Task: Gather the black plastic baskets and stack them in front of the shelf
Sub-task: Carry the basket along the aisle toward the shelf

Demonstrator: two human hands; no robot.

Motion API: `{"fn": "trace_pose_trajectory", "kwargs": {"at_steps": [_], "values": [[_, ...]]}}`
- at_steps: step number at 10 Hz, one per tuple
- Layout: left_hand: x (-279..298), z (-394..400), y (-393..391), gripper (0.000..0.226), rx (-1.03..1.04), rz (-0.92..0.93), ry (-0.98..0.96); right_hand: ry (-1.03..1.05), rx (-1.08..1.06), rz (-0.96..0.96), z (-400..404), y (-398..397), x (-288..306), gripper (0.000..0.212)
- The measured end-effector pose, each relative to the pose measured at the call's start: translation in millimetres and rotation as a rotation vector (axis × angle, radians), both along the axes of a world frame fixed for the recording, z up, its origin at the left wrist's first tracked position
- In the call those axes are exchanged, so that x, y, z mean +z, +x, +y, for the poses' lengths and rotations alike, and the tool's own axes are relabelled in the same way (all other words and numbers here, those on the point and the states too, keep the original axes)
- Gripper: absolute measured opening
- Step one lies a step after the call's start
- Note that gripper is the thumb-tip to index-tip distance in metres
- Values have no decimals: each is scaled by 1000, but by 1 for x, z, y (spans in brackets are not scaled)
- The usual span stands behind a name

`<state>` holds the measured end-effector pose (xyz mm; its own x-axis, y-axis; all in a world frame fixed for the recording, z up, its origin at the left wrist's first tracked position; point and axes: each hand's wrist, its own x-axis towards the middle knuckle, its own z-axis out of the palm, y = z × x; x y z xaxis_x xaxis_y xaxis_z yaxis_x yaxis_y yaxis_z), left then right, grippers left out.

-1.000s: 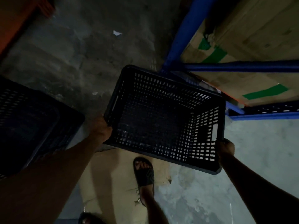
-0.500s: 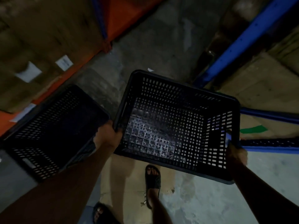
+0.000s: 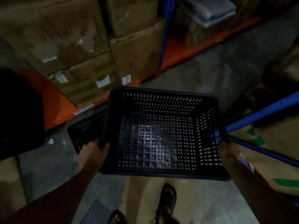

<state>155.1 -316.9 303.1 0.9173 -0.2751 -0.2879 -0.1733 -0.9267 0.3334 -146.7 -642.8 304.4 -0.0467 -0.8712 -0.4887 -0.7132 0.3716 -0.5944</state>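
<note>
You are looking down at a black perforated plastic basket (image 3: 160, 136) that you carry level, open side up and empty, above the concrete floor (image 3: 215, 73). Your left hand (image 3: 93, 151) grips the left rim with fingers curled over its edge, and your right hand (image 3: 227, 150) grips the right rim; its fingers wrap the edge, though dim light hides the detail. Holding opposite rims likely keeps the wide basket balanced and its mouth clear for nesting. Just beyond your left hand a second black basket (image 3: 84, 128) sits lower, partly hidden behind the one you hold; whether the two touch cannot be told. It lies in front of an orange shelf beam (image 3: 53, 101) stacked with cardboard boxes (image 3: 90, 46), so it is probably the start of the stack. A blue rack beam (image 3: 265, 110) runs at your right. Your sandalled foot (image 3: 168, 200) stands below the basket, on flattened cardboard.
</note>
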Motion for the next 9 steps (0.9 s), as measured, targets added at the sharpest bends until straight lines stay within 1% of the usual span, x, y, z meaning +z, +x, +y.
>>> {"fn": "trace_pose_trajectory", "kwargs": {"at_steps": [1, 2, 3, 4, 5, 6, 7, 9], "values": [[-12, 30, 22, 43, 137, -21, 45, -45, 105, 35, -5, 62, -23, 37], [-26, 55, 40, 44, 263, -20, 75, -44, 219, 36, -3, 126, -37, 37], [-40, 74, 58, 41, 312, -26, 118, -50, 308, 17, -7, 181, -59, 39], [-48, 89, 72, 38, 353, -35, 163, -45, 350, -8, -4, 224, -72, 44], [-59, 105, 85, 37, 419, -32, 197, -36, 459, -24, -2, 265, -88, 43], [-68, 117, 89, 38, 461, 30, 177, -11, 516, -36, 4, 298, -94, 43], [-74, 124, 91, 39, 496, 53, 190, -32, 567, -36, 7, 324, -99, 38], [-77, 124, 94, 40, 517, 58, 203, -4, 619, -39, 3, 344, -106, 35]]}}
